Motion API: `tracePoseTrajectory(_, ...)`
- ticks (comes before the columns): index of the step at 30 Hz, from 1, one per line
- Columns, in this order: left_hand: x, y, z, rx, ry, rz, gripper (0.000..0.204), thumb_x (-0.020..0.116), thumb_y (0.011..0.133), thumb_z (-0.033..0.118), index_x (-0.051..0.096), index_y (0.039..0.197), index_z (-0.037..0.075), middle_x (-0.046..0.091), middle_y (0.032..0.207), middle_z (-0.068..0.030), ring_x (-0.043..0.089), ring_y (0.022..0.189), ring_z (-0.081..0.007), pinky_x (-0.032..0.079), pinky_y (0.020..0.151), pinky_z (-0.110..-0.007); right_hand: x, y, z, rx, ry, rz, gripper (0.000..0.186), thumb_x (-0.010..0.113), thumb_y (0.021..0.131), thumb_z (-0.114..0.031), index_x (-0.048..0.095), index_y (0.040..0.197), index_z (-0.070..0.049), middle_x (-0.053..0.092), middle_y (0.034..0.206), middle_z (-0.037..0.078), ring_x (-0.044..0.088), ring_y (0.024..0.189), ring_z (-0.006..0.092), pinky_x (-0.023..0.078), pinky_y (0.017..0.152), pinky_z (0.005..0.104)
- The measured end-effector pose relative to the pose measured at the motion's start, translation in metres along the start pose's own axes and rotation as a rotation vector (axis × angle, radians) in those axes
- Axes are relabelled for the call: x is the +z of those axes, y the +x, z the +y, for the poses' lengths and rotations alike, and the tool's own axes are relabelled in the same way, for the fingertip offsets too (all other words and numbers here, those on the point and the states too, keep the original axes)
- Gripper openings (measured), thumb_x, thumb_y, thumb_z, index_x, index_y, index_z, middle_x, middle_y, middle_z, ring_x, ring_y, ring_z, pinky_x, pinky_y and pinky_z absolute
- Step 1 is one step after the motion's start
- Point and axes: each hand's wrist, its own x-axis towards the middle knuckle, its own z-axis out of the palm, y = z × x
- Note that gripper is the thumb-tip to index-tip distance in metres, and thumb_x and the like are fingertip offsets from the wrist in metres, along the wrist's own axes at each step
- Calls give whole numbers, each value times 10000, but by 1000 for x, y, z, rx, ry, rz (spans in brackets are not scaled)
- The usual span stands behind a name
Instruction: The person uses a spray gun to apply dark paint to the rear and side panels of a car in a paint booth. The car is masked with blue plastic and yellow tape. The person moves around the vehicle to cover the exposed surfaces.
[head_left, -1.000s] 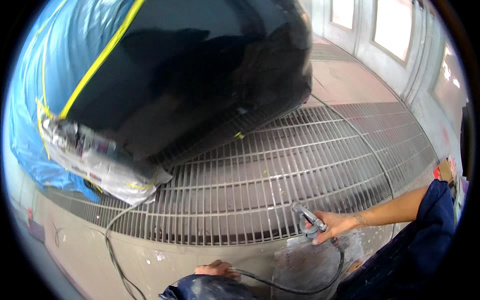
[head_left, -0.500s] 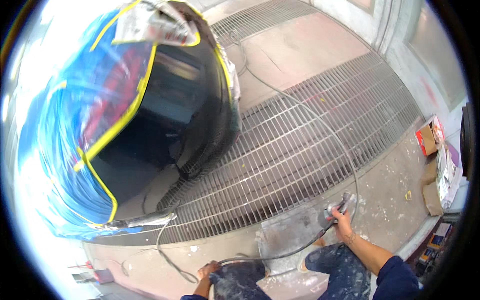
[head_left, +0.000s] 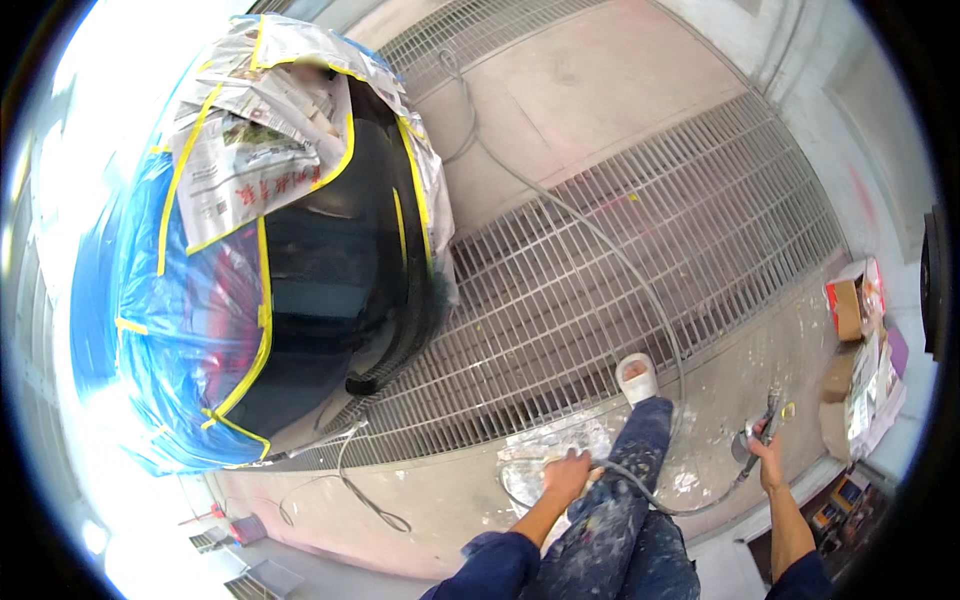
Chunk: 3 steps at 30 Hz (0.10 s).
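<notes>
In my right hand (head_left: 769,460), at the lower right, is a spray gun (head_left: 768,415), gripped by its handle with the fingers closed. A grey air hose (head_left: 690,512) runs from the gun's handle across my legs. My left hand (head_left: 568,474) is closed around another stretch of that hose, above my knee. Away to the left stands a car whose glossy black panel (head_left: 315,290) is bare. Around that panel are blue masking film (head_left: 150,400), newspaper sheets (head_left: 240,175) and yellow tape (head_left: 262,350). Both hands are well apart from the car.
Metal floor grating (head_left: 560,310) lies between me and the car, and the hose trails over it. One foot in a white slipper (head_left: 636,378) rests at its edge. Cardboard boxes (head_left: 850,310) and crumpled paper (head_left: 872,405) lie by the right wall.
My right hand has moved right with the spray gun. My left hand has moved right and up along with the hose. One leg has stepped forward, and my view of the car has shifted.
</notes>
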Motion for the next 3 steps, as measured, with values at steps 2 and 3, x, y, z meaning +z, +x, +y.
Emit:
tracePoseTrajectory(2, -11, 50, 23, 44, -17, 35, 304, 520, 944, 348, 564, 1150, 128, 625, 1062, -163, 693, 825, -358, 549, 650, -488, 1, 20, -61, -15, -49, -150, 806, 747, 709, -177, 342, 1401, -86, 470, 1187, 38, 492, 1075, 162, 401, 931, 321)
tracePoseTrajectory(3, -12, 63, 33, 40, -29, 23, 304, 520, 944, 348, 564, 1150, 128, 625, 1062, -163, 693, 825, -358, 549, 650, -488, -3, 33, -81, -10, -147, -234, 860, 750, 712, -198, 306, 1443, -103, 450, 1238, 45, 463, 1142, 173, 362, 987, 323)
